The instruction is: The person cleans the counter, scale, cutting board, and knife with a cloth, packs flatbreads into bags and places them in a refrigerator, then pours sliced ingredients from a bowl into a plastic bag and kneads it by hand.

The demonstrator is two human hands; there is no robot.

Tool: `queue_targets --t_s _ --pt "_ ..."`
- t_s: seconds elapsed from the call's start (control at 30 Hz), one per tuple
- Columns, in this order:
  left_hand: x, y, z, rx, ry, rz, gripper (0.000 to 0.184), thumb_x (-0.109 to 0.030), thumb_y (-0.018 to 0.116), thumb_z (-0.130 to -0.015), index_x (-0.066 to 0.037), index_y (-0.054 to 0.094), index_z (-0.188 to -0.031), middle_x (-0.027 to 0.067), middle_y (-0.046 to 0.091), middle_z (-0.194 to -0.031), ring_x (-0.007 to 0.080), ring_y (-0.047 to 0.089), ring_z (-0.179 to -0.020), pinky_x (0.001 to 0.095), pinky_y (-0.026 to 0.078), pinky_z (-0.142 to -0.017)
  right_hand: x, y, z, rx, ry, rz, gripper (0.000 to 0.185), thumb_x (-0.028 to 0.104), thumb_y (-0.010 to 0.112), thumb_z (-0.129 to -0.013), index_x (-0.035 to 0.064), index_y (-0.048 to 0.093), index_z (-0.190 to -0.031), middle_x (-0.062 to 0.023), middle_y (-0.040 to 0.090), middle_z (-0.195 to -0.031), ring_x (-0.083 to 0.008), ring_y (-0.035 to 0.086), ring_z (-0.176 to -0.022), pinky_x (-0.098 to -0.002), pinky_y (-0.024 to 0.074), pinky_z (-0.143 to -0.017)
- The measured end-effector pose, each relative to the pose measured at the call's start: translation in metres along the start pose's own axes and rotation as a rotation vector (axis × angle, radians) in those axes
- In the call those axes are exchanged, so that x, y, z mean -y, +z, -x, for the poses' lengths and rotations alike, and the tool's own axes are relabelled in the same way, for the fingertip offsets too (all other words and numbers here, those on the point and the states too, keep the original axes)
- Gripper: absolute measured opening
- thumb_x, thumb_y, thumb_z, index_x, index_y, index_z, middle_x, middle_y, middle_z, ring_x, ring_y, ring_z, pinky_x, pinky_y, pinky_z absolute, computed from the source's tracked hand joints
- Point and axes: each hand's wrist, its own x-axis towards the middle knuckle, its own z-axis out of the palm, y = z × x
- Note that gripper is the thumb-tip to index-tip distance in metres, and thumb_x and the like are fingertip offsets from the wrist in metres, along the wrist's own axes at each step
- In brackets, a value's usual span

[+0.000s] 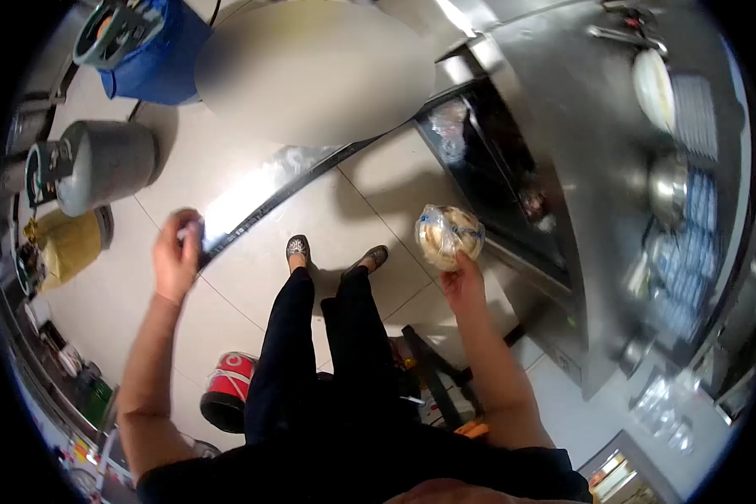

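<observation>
Right grip [464,286] is closed on the lower edge of a clear plastic bag [448,237], the thumb lying over it; inside are round, pale pieces, but what they are I cannot tell. The bag is held up over the tiled floor [239,302], near the mouth of an open dark compartment [475,181] below the steel worktop [584,189]. Left grip [176,256] has its fingers bent around the end of a long, shiny door [244,185], well apart from the bag; this hand is a little blurred. Inside the compartment lies another clear plastic wrapping [449,130]. On the worktop, toward its far edge, stand a stack of plates [695,118] and a steel bowl [668,191]. At the left side, three gas cylinders, blue [160,55], grey [113,164] and yellow [69,248], stand on the floor.
</observation>
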Motion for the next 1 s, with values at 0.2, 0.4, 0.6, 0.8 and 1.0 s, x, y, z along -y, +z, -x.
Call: queue_targets --t_s 0.2,0.4,0.6,0.8,1.0 --pt "0.017 -0.035 -0.06 -0.011 0.14 -0.116 0.021 -0.014 0.044 -0.094 0.003 0.057 -0.099 0.0111 0.059 -0.087 0.0173 0.054 -0.079 0.0283 0.043 -0.075 -0.004 0.019 -0.162 0.072 -0.151 0.073 0.035 0.02 0.065 -0.085 0.0123 0.051 -0.116 -0.0022 0.059 -0.097 -0.0135 0.058 -0.074 -0.0245 0.0492 -0.055" --pt "0.038 -0.052 -0.065 -0.022 0.204 -0.367 0.03 -0.021 0.037 -0.098 0.003 0.053 -0.105 0.0117 0.055 -0.097 0.0173 0.051 -0.09 0.0269 0.038 -0.084 0.024 0.067 -0.28 0.058 -0.495 0.408 0.045 0.019 0.071 -0.079 0.0124 0.049 -0.118 -0.002 0.057 -0.097 -0.0148 0.056 -0.073 -0.0269 0.0468 -0.059" --pt "0.052 -0.075 -0.061 0.055 0.136 -0.415 0.044 -0.029 0.031 -0.1 0.005 0.05 -0.119 0.0165 0.055 -0.114 0.0245 0.052 -0.107 0.035 0.038 -0.094 0.085 0.094 -0.405 -0.199 -0.666 0.544 0.049 0.025 0.06 -0.088 0.0089 0.044 -0.131 -0.0097 0.056 -0.111 -0.0201 0.058 -0.088 -0.0343 0.0492 -0.07" --pt "0.119 -0.128 -0.029 -0.073 0.545 -0.982 0.048 -0.03 0.026 -0.101 0.006 0.045 -0.127 0.0194 0.047 -0.13 0.0302 0.045 -0.12 0.0396 0.032 -0.104 0.126 0.139 -0.446 -0.271 -0.786 0.529 0.045 0.026 0.06 -0.089 0.0076 0.045 -0.128 -0.0107 0.056 -0.11 -0.0207 0.058 -0.088 -0.0345 0.049 -0.071" --pt "0.105 -0.118 -0.032 -0.185 0.089 -0.574 0.051 -0.031 0.021 -0.101 0.004 0.041 -0.133 0.0198 0.041 -0.138 0.0317 0.04 -0.126 0.044 0.029 -0.107 0.127 0.148 -0.449 -0.34 -0.832 0.513 0.043 0.027 0.059 -0.089 0.0063 0.047 -0.124 -0.0116 0.057 -0.109 -0.0213 0.058 -0.088 -0.0347 0.0488 -0.072"
